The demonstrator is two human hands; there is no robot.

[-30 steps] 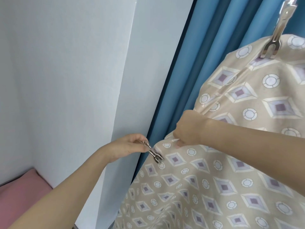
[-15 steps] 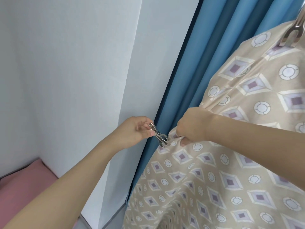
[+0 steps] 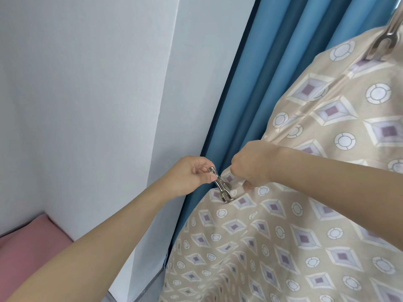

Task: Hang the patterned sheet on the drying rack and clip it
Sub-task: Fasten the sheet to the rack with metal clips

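From the head view, the small metal clip [image 3: 220,186] now sits further onto the patterned sheet [image 3: 283,214] than half a second ago, its forked end lying over the fabric edge rather than just reaching it. The left hand [image 3: 189,175] comes in from seven o'clock, thumb and fingers pinching the clip's handle end. The right hand [image 3: 250,165] reaches in from three o'clock, fingers curled tight, gripping a bunched fold of the sheet just beside the clip. The sheet drapes from one o'clock down to five, a second clip [image 3: 382,43] biting it at one o'clock. The blue curtain [image 3: 272,73] hangs behind.
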